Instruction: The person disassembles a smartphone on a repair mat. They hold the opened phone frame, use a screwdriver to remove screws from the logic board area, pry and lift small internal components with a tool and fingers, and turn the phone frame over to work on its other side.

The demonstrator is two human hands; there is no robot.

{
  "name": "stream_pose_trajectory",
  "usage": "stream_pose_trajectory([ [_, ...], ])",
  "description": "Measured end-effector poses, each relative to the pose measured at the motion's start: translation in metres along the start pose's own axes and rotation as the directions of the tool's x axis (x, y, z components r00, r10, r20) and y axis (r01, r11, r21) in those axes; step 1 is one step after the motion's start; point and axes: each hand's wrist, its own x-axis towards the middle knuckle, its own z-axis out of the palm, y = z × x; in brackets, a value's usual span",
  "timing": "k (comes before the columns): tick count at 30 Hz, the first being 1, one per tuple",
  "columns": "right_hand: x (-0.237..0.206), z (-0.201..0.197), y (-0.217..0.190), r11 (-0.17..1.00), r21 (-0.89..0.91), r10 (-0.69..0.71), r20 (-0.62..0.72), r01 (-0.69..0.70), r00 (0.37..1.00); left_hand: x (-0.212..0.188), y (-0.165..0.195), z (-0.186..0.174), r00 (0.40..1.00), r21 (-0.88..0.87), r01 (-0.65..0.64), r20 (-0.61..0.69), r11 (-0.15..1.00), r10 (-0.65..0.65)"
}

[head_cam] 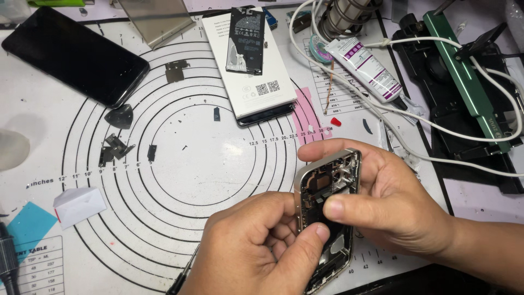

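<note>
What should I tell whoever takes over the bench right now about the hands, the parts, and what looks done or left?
Left hand: thumb pressed on the opened metal-framed phone chassis, a dark thin tool under it.
Right hand: grips the chassis by its top edge and side, thumb across the inside.
On the white ringed work mat: black battery lying on a white flat box, black phone screen panel, small metal brackets, white adhesive tube.
Done: chassis open, battery out.
Left: chassis still open, brackets loose.
</note>
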Motion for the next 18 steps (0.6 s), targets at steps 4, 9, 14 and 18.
stream_pose_trajectory([
  [4, 0.0007, -0.0009, 0.0025, 0.999, -0.034, 0.032, -0.055, -0.034, 0.998, 0.0003, 0.0002, -0.0001, 1.0, 0.014, -0.008, 0.004, 1.0, 0.008],
  [9, -0.0012, -0.0032, 0.0036, 0.99, -0.133, -0.045, -0.055, 0.037, 0.997, 0.0018, 0.0011, 0.0007, 1.0, -0.022, -0.007, 0.015, 1.0, 0.007],
  [14, -0.0011, -0.0042, 0.0054, 0.995, -0.095, -0.046, -0.061, 0.04, 0.997, 0.001, 0.0017, 0.0007, 0.997, -0.082, 0.06, 0.048, 0.995, -0.056],
  [18, -0.0014, -0.0034, 0.0068, 0.98, -0.172, -0.112, -0.067, 0.099, 0.991, 0.0001, 0.0014, 0.0007, 0.996, -0.074, 0.073, 0.056, 0.995, -0.068],
])
